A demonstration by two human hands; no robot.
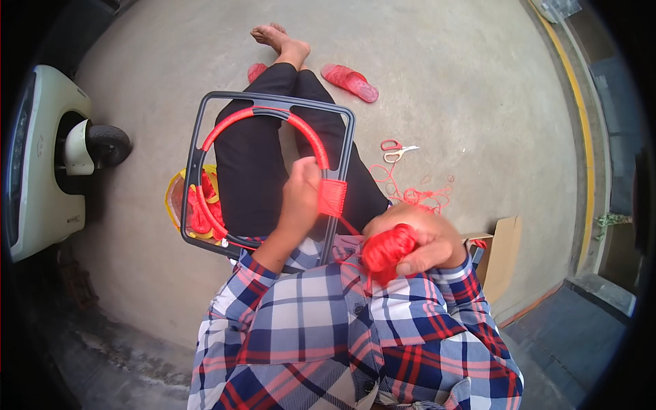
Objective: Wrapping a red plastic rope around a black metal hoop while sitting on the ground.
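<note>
A dark grey square plastic frame (273, 96) with a round ring inside it rests across my outstretched legs. Red cord (309, 133) is wound tightly round much of the ring. On the right side, a broad band of the same cord (333, 198) binds ring and frame bar together. My left hand (301, 191) is closed on the ring beside this band. In my right hand (430, 236), close to my chest, is a bundle of red cord (388, 249), slightly blurred. A taut strand runs from the band toward the right hand.
Scissors (398, 151) with red and pale handles lie on the concrete floor, near tangled loose cord (427, 198). A yellow-edged bag (173, 198) of red cord sits left of my legs. Red slippers (350, 82), a cardboard box (502, 253) and a pale vehicle (51, 150) stand around.
</note>
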